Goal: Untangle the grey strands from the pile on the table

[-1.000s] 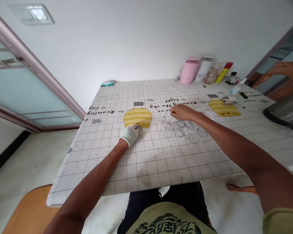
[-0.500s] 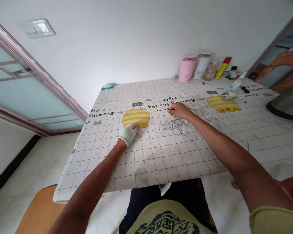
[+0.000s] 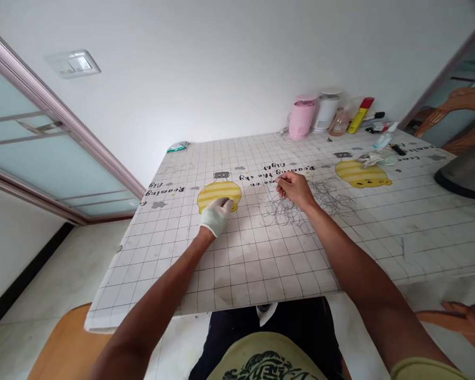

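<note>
My left hand (image 3: 217, 215) wears a pale glove and lies over the lower part of a yellow striped print on the tablecloth (image 3: 245, 253); its fingers are pressed together, and what they hold is too small to name. Bare, my right hand (image 3: 293, 189) is closed in a pinch at the upper edge of a loose tangle of thin dark strands (image 3: 287, 209). Whatever is between those fingertips is too fine to make out. The tangle spreads under and to the right of my right hand.
Along the wall stand a pink device (image 3: 302, 117), a white device (image 3: 326, 112) and a yellow-red can (image 3: 360, 115). A spray bottle (image 3: 385, 136) and a crumpled glove (image 3: 374, 158) lie at the right, near a metal pot (image 3: 469, 163). A green packet (image 3: 177, 147) is at the back left corner.
My left hand has shifted slightly right and its fingers have moved. My right hand has turned, with its knuckles higher and its fingers pointing down more. The camera view has tilted slightly.
</note>
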`<action>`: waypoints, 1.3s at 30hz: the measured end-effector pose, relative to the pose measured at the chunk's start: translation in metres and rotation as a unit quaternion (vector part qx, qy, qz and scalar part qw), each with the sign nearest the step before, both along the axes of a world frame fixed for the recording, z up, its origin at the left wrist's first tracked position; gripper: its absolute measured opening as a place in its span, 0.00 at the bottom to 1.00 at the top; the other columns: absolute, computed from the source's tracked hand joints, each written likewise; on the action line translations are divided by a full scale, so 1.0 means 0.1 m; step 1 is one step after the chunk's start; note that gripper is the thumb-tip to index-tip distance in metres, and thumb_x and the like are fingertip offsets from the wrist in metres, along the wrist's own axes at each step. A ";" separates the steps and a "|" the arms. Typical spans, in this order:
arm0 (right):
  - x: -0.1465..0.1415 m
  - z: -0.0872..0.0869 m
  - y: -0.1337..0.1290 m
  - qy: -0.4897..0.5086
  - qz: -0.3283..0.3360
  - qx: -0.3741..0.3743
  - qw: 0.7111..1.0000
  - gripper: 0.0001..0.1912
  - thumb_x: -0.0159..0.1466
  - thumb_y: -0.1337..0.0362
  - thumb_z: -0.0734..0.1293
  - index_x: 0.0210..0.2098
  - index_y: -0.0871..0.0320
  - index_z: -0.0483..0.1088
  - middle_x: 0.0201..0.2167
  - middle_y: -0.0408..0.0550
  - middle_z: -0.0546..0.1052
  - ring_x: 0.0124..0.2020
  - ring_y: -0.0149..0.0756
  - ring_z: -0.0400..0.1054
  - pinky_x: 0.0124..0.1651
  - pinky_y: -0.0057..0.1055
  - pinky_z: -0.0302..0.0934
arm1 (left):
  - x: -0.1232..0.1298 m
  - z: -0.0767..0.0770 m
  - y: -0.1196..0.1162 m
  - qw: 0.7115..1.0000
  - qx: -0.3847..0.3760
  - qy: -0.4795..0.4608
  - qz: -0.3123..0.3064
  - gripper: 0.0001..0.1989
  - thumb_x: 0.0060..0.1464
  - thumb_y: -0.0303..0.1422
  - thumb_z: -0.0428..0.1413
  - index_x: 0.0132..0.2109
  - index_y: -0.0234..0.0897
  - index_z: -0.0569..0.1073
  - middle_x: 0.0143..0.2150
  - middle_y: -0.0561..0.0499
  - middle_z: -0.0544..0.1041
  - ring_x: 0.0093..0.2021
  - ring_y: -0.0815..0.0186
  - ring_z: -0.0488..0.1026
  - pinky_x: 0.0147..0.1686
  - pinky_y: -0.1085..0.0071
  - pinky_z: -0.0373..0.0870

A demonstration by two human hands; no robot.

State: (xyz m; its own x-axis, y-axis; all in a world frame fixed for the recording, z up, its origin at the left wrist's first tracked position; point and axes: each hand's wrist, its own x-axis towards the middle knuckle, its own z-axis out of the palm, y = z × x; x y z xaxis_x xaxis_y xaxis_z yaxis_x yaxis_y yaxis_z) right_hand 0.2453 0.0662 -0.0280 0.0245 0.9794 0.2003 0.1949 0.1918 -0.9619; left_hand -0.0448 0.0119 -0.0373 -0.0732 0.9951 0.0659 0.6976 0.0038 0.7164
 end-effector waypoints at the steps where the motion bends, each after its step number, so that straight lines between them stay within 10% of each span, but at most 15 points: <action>1: -0.02 -0.01 -0.02 0.029 0.000 -0.008 1.000 0.11 0.64 0.57 0.74 0.34 0.57 0.74 0.25 0.46 0.78 0.19 0.29 0.69 0.15 0.24 0.52 | 0.14 0.03 0.01 1.000 0.015 -0.012 0.002 0.20 0.65 0.45 0.53 0.53 0.40 0.83 0.50 0.45 0.85 0.53 0.51 0.79 0.49 0.63 0.71; 5: -0.09 -0.01 -0.11 0.108 0.016 -0.038 0.993 0.12 0.62 0.57 0.76 0.33 0.58 0.73 0.25 0.45 0.76 0.19 0.29 0.68 0.15 0.24 0.53 | 0.69 0.07 0.10 0.996 0.011 -0.083 -0.038 0.22 0.63 0.43 0.58 0.59 0.38 0.80 0.59 0.41 0.81 0.59 0.50 0.76 0.59 0.61 0.68; 10: -0.10 -0.03 -0.14 0.140 0.011 -0.046 0.989 0.11 0.63 0.60 0.76 0.32 0.58 0.72 0.24 0.46 0.76 0.18 0.29 0.68 0.14 0.24 0.55 | 1.00 0.02 0.19 0.989 0.023 -0.142 -0.045 0.12 0.63 0.40 0.57 0.39 0.43 0.85 0.43 0.48 0.85 0.49 0.55 0.78 0.48 0.65 0.69; 32: -0.13 0.00 -0.25 0.096 0.000 -0.107 0.990 0.07 0.62 0.64 0.75 0.31 0.59 0.74 0.25 0.47 0.78 0.16 0.28 0.67 0.12 0.24 0.51 | 0.90 0.07 0.00 0.912 0.102 -0.397 -0.002 0.10 0.60 0.40 0.61 0.42 0.44 0.86 0.46 0.50 0.86 0.48 0.60 0.81 0.55 0.64 0.75; 39: -0.14 -0.01 -0.29 0.069 -0.003 -0.100 0.993 0.08 0.61 0.63 0.74 0.29 0.57 0.72 0.18 0.42 0.72 0.13 0.27 0.61 0.12 0.24 0.47 | 0.84 0.06 0.09 0.909 0.069 -0.411 0.027 0.14 0.60 0.42 0.58 0.41 0.39 0.85 0.42 0.46 0.85 0.39 0.63 0.79 0.38 0.68 0.73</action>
State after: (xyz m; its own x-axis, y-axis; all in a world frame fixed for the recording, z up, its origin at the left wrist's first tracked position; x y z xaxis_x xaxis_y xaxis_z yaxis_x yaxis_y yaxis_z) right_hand 0.2314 0.0377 -0.0293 0.0433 0.9991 -0.0030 0.0589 -0.0056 -0.9982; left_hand 0.0389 0.0204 -0.0315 -0.2026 0.9751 0.0905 -0.0709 -0.1068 0.9917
